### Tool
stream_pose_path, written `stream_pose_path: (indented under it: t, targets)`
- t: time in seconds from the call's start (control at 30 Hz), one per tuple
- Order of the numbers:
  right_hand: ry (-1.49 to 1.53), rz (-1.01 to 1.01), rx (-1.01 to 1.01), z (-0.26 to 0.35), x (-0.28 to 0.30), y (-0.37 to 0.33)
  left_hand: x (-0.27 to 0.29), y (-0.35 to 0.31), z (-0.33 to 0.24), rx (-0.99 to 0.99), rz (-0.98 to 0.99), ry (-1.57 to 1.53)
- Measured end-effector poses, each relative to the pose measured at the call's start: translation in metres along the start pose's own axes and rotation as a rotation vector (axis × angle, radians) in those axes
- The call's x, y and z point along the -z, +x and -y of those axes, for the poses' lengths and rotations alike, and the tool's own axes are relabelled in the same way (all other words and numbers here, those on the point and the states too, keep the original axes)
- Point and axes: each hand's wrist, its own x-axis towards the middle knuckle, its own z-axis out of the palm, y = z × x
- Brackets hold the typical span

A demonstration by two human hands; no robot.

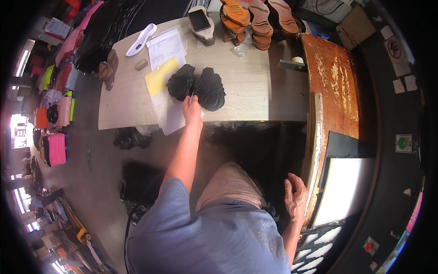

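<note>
My left hand [192, 111] reaches over the near edge of the pale wood-topped table [248, 102]. Its fingers are pinched together between two bundles of black pieces; what they hold, if anything, is too small to make out. The left bundle [181, 83] lies by the yellow sheet [162, 76], while the right bundle [211, 91] is larger and ruffled in layers. Down at my right side, my right hand [295, 195] hangs beside the edge of a worn board, fingers loosely bent and apart, holding nothing.
White papers [167, 48], a white shoe sole [141, 39] and a small brown block [141, 64] lie on the table. A phone [198, 19] rests at the back near stacked brown soles [261, 25]. The rust-brown board [332, 82] stands to the right.
</note>
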Motion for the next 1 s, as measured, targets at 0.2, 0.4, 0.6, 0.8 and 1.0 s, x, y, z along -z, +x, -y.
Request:
stream_pose_path:
  t: [0.2,0.4,0.6,0.8,1.0]
  targets:
    - [-0.015,0.007,-0.007,-0.001,0.0,-0.001,-0.026,-0.014,-0.011,0.155,-0.002,-0.322]
    - [-0.011,-0.005,0.028,-0.006,-0.004,-0.002,-0.034,-0.022,-0.023,0.156,0.009,-0.291]
    - [-0.006,0.028,0.095,0.001,-0.004,-0.004,-0.026,0.018,0.012,0.108,0.006,-0.176]
    - [0.093,0.056,0.262,-0.005,0.02,-0.022,-0.009,0.028,0.021,0.007,0.124,-0.111]
    - [0.188,-0.503,0.197,-0.055,0.063,-0.11,-0.081,-0.181,0.01,-0.419,0.401,0.201]
